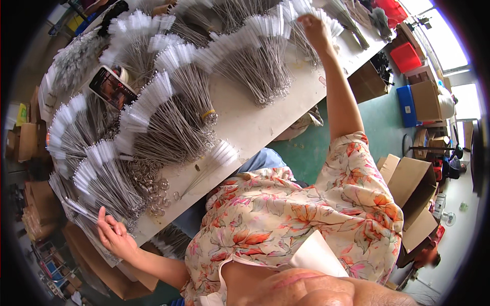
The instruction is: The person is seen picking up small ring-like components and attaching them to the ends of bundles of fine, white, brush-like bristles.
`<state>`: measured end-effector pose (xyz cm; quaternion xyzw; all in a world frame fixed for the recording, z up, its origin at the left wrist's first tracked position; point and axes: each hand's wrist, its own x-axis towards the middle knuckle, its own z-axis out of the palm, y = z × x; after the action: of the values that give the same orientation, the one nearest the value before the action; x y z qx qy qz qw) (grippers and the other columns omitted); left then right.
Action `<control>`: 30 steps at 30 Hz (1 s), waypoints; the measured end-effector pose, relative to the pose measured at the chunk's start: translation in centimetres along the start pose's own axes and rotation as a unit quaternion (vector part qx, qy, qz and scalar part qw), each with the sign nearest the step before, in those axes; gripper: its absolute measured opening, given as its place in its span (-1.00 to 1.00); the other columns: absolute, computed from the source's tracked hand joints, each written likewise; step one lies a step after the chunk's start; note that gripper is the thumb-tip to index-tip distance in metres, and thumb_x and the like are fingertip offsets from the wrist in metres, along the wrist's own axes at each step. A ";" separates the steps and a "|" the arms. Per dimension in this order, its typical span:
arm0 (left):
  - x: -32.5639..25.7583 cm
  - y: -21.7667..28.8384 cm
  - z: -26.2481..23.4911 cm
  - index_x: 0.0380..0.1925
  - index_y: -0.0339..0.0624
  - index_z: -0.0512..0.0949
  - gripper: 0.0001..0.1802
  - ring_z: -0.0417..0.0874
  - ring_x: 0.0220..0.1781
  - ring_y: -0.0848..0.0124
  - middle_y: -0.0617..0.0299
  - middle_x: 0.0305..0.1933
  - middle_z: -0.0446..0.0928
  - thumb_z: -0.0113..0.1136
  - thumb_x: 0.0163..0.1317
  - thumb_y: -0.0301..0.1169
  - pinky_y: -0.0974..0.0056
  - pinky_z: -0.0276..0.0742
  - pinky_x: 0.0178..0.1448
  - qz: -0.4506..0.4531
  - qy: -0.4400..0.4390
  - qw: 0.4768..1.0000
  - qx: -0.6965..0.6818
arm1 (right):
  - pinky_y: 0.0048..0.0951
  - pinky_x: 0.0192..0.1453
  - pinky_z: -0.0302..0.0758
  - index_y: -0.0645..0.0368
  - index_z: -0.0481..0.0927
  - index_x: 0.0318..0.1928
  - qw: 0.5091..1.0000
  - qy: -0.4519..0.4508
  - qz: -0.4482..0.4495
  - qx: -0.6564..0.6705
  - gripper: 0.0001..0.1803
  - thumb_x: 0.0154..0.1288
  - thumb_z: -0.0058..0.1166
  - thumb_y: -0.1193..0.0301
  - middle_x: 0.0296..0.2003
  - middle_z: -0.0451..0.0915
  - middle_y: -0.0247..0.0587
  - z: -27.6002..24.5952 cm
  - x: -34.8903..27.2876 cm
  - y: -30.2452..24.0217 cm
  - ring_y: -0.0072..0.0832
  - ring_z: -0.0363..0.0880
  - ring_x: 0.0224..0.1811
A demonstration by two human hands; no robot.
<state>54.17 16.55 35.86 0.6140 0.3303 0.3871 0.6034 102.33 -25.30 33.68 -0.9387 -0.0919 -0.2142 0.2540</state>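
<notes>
Bunches of thin wire straw brushes (171,120) with white bristle heads and looped wire ends cover much of the table. At the left corner, my left hand (116,235) is closed around the wire of a straw brush (76,206), whose bristle head points away to the left. My right arm stretches to the far right side of the table. There my right hand (316,31) is at the bristle heads of another brush bunch (304,45), fingers bent together; what is between them is too small to make out. Several loose brushes (212,164) lie near the front edge.
A smartphone (112,86) leans by a roll of tape (121,74) among the bunches on the white table (245,133). Wire rings (153,191) lie near the front edge. Cardboard boxes (411,186), a blue bin (407,106) and a red bin (406,57) stand at the right.
</notes>
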 end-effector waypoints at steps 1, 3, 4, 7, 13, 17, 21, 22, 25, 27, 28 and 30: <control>-0.2 -0.3 -0.3 -0.06 -0.40 0.44 -0.63 0.04 -0.64 0.74 0.42 -0.53 0.25 -0.08 0.35 -0.27 0.60 -0.12 -0.66 0.002 -0.023 1.000 0.004 | -0.39 -0.23 0.46 -0.02 0.61 -0.20 1.000 -0.005 -0.007 0.005 -0.74 0.18 -0.06 0.22 -0.42 0.63 -0.23 0.6 -0.3 -0.8 -0.42 0.58 -0.38; 0.0 -1.3 -0.2 -0.05 -0.40 0.43 -0.62 0.06 -0.64 0.74 0.41 -0.51 0.27 -0.09 0.35 -0.27 0.60 -0.12 -0.66 -0.009 -0.034 0.999 -0.008 | -0.22 -0.13 0.46 -0.08 0.66 -0.31 0.992 -0.013 0.055 -0.109 -0.72 0.01 0.00 0.14 -0.34 0.63 -0.10 1.0 -1.4 -2.1 -0.15 0.59 -0.24; 0.3 -1.8 0.1 -0.03 -0.40 0.42 -0.60 0.07 -0.64 0.75 0.41 -0.49 0.29 -0.10 0.35 -0.26 0.60 -0.11 -0.65 -0.021 -0.056 0.998 -0.022 | -0.22 -0.13 0.46 -0.08 0.66 -0.31 0.992 -0.012 0.053 -0.111 -0.72 0.01 0.00 0.14 -0.34 0.63 -0.10 1.1 -1.2 -1.8 -0.15 0.59 -0.24; -0.1 -2.4 -0.2 -0.08 -0.40 0.47 -0.63 0.07 -0.63 0.74 0.41 -0.50 0.28 -0.08 0.34 -0.28 0.60 -0.12 -0.65 -0.026 -0.067 0.997 -0.033 | -0.27 -0.17 0.49 -0.12 0.69 -0.34 0.992 -0.025 0.076 -0.098 -0.76 -0.06 0.11 0.15 -0.40 0.64 -0.16 1.4 -0.5 -0.7 -0.26 0.61 -0.30; -0.8 -2.1 0.6 -0.25 -0.35 0.52 -0.63 0.15 -0.56 0.65 0.39 -0.49 0.27 -0.09 0.33 -0.22 0.57 0.05 -0.51 0.017 -0.103 0.992 -0.066 | -0.58 -0.57 0.15 0.22 0.65 -0.37 0.966 0.057 0.057 0.246 -0.74 0.14 0.10 0.27 -0.71 0.28 -0.55 -4.0 -2.5 -4.7 -0.69 0.21 -0.64; -3.0 -0.8 4.3 -0.24 -0.32 0.55 -0.70 0.12 -0.63 0.71 0.45 -0.58 0.29 -0.08 0.31 -0.31 0.59 -0.04 -0.61 -0.024 -0.112 0.993 -0.023 | -0.58 -0.43 0.34 0.28 0.53 -0.26 0.809 -0.163 -0.043 0.562 -0.69 0.26 -0.04 0.23 -0.52 0.41 -0.37 -2.8 -8.0 -14.8 -0.63 0.37 -0.53; -4.1 0.4 9.3 -0.06 -0.34 0.47 -0.74 0.30 -0.65 0.70 0.36 -0.58 0.38 -0.02 0.27 -0.51 0.58 0.17 -0.61 0.107 -0.230 0.967 -0.009 | -0.45 -0.19 0.48 0.29 0.44 -0.13 0.615 -0.329 -0.084 0.712 -0.71 0.38 -0.22 0.31 -0.24 0.42 -0.21 -0.9 -19.3 -26.2 -0.47 0.46 -0.27; -4.2 0.5 9.3 -0.05 -0.32 0.45 -0.73 0.39 -0.60 0.66 0.32 -0.49 0.43 0.01 0.24 -0.56 0.57 0.27 -0.56 0.125 -0.254 0.959 0.030 | -0.43 -0.13 0.48 0.28 0.42 -0.11 0.557 -0.392 -0.020 0.732 -0.75 0.39 -0.23 0.37 -0.21 0.41 -0.18 -1.4 -21.7 -28.0 -0.44 0.45 -0.19; -4.4 -1.5 8.9 -0.14 -0.25 0.47 -0.73 0.55 -0.42 0.43 0.20 -0.31 0.48 0.12 0.11 -0.60 0.40 0.42 -0.46 0.272 -0.191 0.942 0.040 | -0.40 0.09 0.36 0.24 0.38 0.00 0.567 -0.491 -0.059 0.659 -0.73 0.33 -0.10 0.41 -0.10 0.38 -0.14 -3.0 -27.2 -31.2 -0.41 0.34 0.07; -4.7 -1.2 6.9 -0.14 -0.25 0.47 -0.71 0.54 -0.26 0.27 0.12 -0.20 0.47 0.17 0.09 -0.53 0.25 0.46 -0.27 0.296 -0.173 0.927 0.151 | -0.38 0.19 0.27 0.22 0.35 0.09 0.526 -0.456 -0.081 0.714 -0.62 0.28 -0.01 0.41 0.07 0.25 -0.18 -2.9 -28.8 -32.0 -0.40 0.27 0.15; -4.9 -1.2 5.8 -0.18 -0.26 0.48 -0.74 0.53 -0.27 0.25 0.09 -0.24 0.45 0.16 0.09 -0.53 0.27 0.45 -0.23 0.327 -0.139 0.919 0.170 | -0.35 0.24 0.21 0.21 0.35 0.10 0.560 -0.416 -0.184 0.692 -0.59 0.26 0.02 0.41 0.14 0.18 -0.18 -2.7 -28.3 -32.1 -0.39 0.25 0.18; -4.7 -0.3 4.3 -0.23 -0.26 0.49 -0.77 0.52 -0.26 0.21 0.05 -0.24 0.44 0.16 0.06 -0.56 0.27 0.44 -0.23 0.357 -0.137 0.917 0.112 | -0.34 0.26 0.19 0.18 0.39 0.09 0.599 -0.382 -0.258 0.655 -0.60 0.24 0.03 0.39 0.17 0.17 -0.18 -3.1 -27.0 -32.2 -0.39 0.22 0.20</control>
<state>55.71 10.35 35.28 0.8018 0.0446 0.4488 0.3920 68.16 -1.08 38.06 -0.4539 -0.5342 0.2249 0.6768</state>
